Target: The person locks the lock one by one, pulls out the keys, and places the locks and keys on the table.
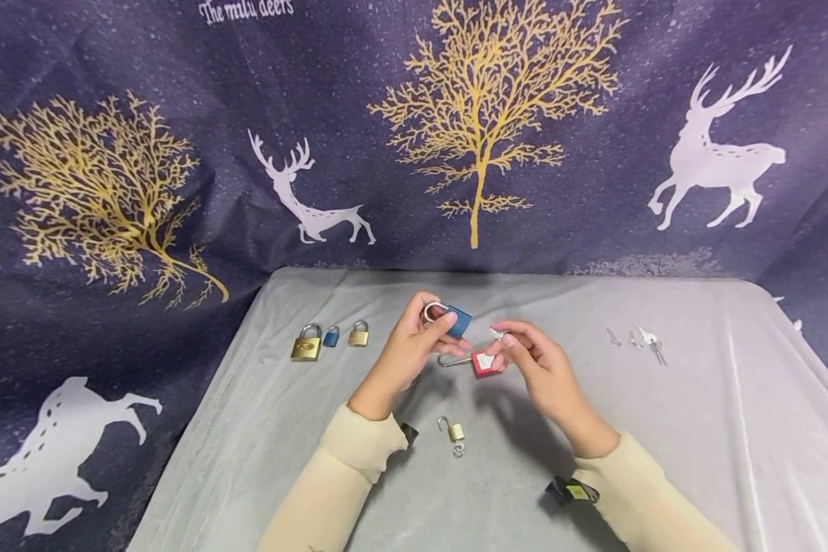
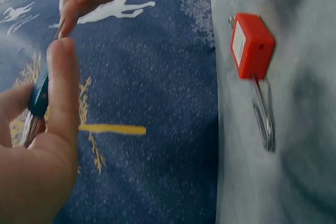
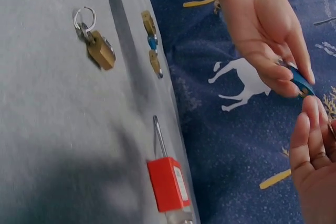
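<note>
My left hand (image 1: pixel 414 341) grips a blue padlock (image 1: pixel 459 322) between thumb and fingers, its silver shackle toward the palm. To the right, my right hand (image 1: pixel 534 364) pinches a small silvery key (image 1: pixel 498 333) close to the padlock's bottom end. In the left wrist view the thin key (image 2: pixel 60 29) points at the blue padlock (image 2: pixel 39 94). The right wrist view shows the padlock's keyhole end (image 3: pixel 304 92) right by my right fingertips (image 3: pixel 311 104). Below both hands lies a red padlock (image 1: pixel 483 363) with a white label and its shackle swung out.
A small brass padlock (image 1: pixel 456 432) with an open shackle and a key ring lies nearer me. At the left stand a large brass padlock (image 1: pixel 307 349), a small blue padlock (image 1: pixel 331 336) and another brass padlock (image 1: pixel 358 337). Several keys (image 1: pixel 648 337) lie on the grey cloth at right.
</note>
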`<control>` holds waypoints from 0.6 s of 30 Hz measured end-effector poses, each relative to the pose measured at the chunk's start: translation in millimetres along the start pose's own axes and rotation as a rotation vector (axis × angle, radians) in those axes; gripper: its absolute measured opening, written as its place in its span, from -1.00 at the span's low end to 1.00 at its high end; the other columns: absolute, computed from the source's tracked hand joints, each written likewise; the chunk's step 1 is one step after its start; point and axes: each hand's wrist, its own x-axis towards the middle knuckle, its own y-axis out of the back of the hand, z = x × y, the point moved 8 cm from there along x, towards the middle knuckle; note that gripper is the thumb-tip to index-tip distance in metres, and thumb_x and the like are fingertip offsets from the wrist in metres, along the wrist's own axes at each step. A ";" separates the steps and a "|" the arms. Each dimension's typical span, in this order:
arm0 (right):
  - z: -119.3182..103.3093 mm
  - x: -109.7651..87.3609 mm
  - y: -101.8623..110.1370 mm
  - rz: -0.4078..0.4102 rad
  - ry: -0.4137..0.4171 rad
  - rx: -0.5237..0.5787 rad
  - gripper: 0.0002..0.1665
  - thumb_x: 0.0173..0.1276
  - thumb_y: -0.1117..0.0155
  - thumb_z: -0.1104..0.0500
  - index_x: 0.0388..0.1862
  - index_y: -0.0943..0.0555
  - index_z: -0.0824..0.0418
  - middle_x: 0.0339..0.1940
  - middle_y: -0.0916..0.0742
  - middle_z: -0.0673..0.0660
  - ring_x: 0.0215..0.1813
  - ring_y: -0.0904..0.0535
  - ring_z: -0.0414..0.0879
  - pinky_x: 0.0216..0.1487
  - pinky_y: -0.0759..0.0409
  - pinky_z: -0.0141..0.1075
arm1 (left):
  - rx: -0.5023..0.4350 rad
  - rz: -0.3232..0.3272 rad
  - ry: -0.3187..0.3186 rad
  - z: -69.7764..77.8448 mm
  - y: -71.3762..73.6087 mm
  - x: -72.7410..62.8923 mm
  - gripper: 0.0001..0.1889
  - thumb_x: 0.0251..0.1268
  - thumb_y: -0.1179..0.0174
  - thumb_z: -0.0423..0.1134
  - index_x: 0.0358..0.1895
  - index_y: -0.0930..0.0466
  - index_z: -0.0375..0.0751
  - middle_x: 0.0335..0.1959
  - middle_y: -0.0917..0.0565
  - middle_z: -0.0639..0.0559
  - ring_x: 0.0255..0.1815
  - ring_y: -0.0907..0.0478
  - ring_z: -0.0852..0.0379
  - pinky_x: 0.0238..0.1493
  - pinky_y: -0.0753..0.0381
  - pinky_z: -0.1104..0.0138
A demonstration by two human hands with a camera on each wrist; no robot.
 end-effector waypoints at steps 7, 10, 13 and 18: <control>3.1 0.0 17.6 0.043 -0.027 -0.035 -0.69 0.58 -0.07 0.30 0.20 -0.58 0.34 -0.25 -0.83 0.09 -0.30 -0.71 -0.17 -0.15 -0.68 -0.39 | 0.035 -0.001 0.053 -0.1 21.1 -8.7 -0.86 0.52 -0.05 -0.42 -0.05 -0.27 -0.28 -0.18 -0.45 -0.06 -0.28 -0.78 0.03 -0.12 -0.78 0.13; 5.5 -0.4 24.7 0.050 -0.040 -0.051 -0.66 0.57 -0.09 0.29 0.25 -0.56 0.32 -0.20 -0.84 0.00 -0.30 -0.69 -0.22 -0.18 -0.68 -0.40 | 0.046 0.023 0.057 0.3 32.9 -14.1 -0.85 0.48 -0.06 -0.48 -0.05 -0.29 -0.31 -0.18 -0.45 -0.06 -0.27 -0.77 0.01 -0.07 -0.77 0.13; 6.6 -0.9 30.6 0.059 -0.045 -0.070 -0.64 0.57 -0.10 0.29 0.27 -0.56 0.31 -0.15 -0.84 -0.04 -0.29 -0.68 -0.27 -0.19 -0.67 -0.41 | 0.082 0.046 0.061 0.6 44.3 -18.8 -0.83 0.45 -0.08 -0.50 -0.04 -0.30 -0.32 -0.17 -0.47 -0.06 -0.30 -0.76 0.03 -0.09 -0.77 0.17; 7.7 -2.1 38.4 0.078 -0.050 -0.080 -0.67 0.57 -0.09 0.30 0.22 -0.56 0.38 -0.14 -0.83 -0.14 -0.31 -0.68 -0.28 -0.21 -0.67 -0.41 | 0.160 0.096 0.088 -1.2 64.1 -27.7 -0.77 0.46 -0.09 -0.47 0.05 -0.29 -0.35 -0.16 -0.51 -0.03 -0.31 -0.76 0.10 -0.17 -0.77 0.26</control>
